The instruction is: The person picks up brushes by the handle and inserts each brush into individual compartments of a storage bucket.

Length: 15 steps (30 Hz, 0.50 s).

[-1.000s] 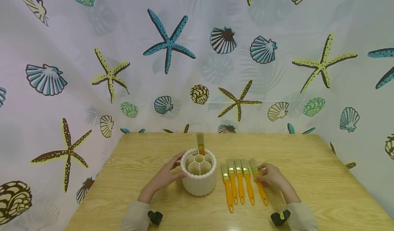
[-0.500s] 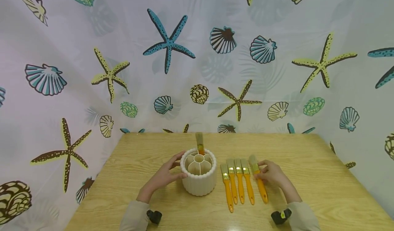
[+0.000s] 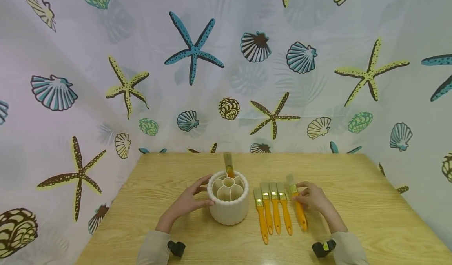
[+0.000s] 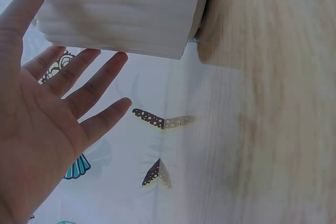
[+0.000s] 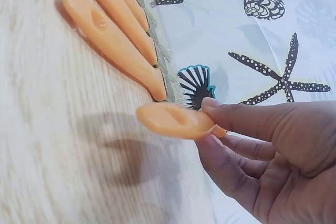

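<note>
A cream round organizer (image 3: 228, 212) with a scalloped rim and petal-shaped compartments stands upright on the table. One paintbrush (image 3: 228, 166) stands bristles-up in its back compartment. My left hand (image 3: 188, 200) touches the organizer's left side, thumb toward the front and fingers behind; in the left wrist view its fingers are straight. My right hand (image 3: 312, 196) pinches another paintbrush (image 3: 300, 214) with an orange handle between thumb and fingers. In the right wrist view that brush's handle (image 5: 170, 120) is lifted off the table, its shadow below. Several similar paintbrushes (image 3: 274, 216) lie side by side between the organizer and my right hand.
The light wood table (image 3: 169, 167) runs back to a white curtain (image 3: 219, 73) printed with starfish and shells. Black wrist cameras sit on both forearms, the left one (image 3: 176, 248) and the right one (image 3: 323, 248).
The brush in my right hand has risen from the table and moved slightly away from me, its bristles farther back. My left hand and the organizer stay about where they were.
</note>
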### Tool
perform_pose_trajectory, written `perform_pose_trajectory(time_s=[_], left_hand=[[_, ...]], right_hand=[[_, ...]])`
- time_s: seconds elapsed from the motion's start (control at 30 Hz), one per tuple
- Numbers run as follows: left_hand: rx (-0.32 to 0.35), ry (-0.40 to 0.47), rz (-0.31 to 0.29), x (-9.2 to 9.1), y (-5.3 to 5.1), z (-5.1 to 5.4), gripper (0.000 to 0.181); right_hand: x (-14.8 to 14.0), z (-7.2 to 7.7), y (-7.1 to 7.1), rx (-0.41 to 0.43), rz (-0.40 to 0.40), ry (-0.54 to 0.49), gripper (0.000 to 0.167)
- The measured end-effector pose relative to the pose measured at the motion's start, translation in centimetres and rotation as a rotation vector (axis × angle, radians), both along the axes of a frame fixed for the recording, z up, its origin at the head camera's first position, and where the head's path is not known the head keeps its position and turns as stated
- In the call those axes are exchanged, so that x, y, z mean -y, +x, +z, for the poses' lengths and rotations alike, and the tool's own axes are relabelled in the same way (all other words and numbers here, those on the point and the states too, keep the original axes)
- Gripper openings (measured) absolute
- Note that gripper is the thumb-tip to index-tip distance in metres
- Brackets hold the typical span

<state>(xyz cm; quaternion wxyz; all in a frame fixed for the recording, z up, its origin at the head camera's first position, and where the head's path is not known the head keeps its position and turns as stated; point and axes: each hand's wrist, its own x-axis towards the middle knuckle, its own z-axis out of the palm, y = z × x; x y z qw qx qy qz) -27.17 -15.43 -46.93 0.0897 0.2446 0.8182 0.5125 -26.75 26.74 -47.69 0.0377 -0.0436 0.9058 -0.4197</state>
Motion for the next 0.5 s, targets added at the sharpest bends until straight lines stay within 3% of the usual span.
perform_pose_trajectory(time_s=[0.2, 0.5], left_hand=[[-0.018, 0.015, 0.013, 0.2, -1.1, -2.0, 0.081], [-0.040, 0.037, 0.016, 0.2, -1.3, -2.3, 0.082]], right_hand=[[-0.1, 0.2, -0.1, -0.023, 0.004, -0.004, 0.052], [0.0, 0.9, -0.4, -0.070, 0.018, -0.015, 0.052]])
